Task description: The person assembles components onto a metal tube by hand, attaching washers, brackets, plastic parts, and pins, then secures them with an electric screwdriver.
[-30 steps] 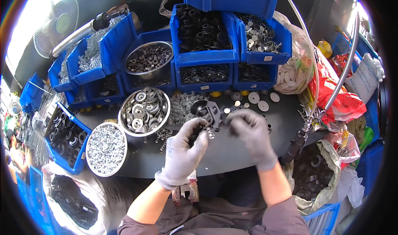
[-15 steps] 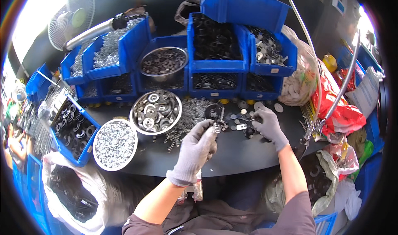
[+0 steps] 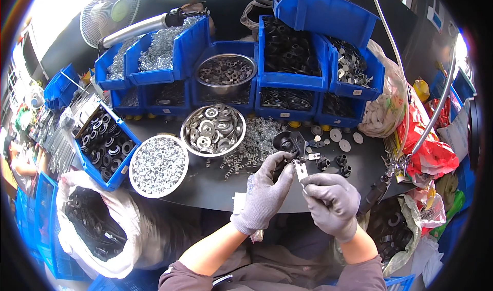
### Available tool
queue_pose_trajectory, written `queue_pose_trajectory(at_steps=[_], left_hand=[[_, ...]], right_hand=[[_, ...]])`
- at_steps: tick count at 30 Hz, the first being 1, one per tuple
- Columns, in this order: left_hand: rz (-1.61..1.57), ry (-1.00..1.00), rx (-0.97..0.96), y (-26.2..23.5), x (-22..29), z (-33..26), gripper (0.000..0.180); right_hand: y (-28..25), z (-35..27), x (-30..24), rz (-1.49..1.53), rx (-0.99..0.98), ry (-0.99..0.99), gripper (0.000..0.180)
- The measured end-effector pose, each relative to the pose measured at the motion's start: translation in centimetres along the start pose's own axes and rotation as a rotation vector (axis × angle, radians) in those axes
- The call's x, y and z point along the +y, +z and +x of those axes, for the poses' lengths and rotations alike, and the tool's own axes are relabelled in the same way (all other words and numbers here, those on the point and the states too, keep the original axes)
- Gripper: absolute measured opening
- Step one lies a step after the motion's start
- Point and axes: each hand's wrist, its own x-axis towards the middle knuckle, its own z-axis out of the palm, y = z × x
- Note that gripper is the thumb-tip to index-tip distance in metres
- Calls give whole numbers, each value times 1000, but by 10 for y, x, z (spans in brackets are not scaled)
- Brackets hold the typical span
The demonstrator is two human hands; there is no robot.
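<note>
My gloved left hand [image 3: 263,197] is closed at the front of the table, pinching a small dark part mostly hidden by its fingers. My gloved right hand [image 3: 333,202] grips a small flat metal plate [image 3: 302,172] with holes, its upper end close to the left fingertips. Just beyond the hands is a black cup-shaped part [image 3: 285,142]. Several short black fittings [image 3: 343,162] stand to the right, with pale round discs [image 3: 344,145] behind them. Loose coil springs [image 3: 255,139] lie heaped to the left.
Metal bowls of washers [image 3: 214,151] and small silvery parts [image 3: 159,189] stand at left. Stacked blue bins [image 3: 294,80] line the back. A blue crate of dark rings [image 3: 134,146] is at far left. A hose [image 3: 434,121] hangs at right; open sacks [image 3: 146,234] flank my lap.
My right hand has come left and nearer from the small parts, now bringing the metal plate to my left hand. The view has shifted, so the bench appears farther right.
</note>
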Motion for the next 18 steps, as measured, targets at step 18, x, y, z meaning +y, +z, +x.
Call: queue_pose_trajectory(at_steps=[18], left_hand=[[-392,-188,-315,-57,31,6,44]], right_hand=[[46,40,22,-125,-181,-189,35]])
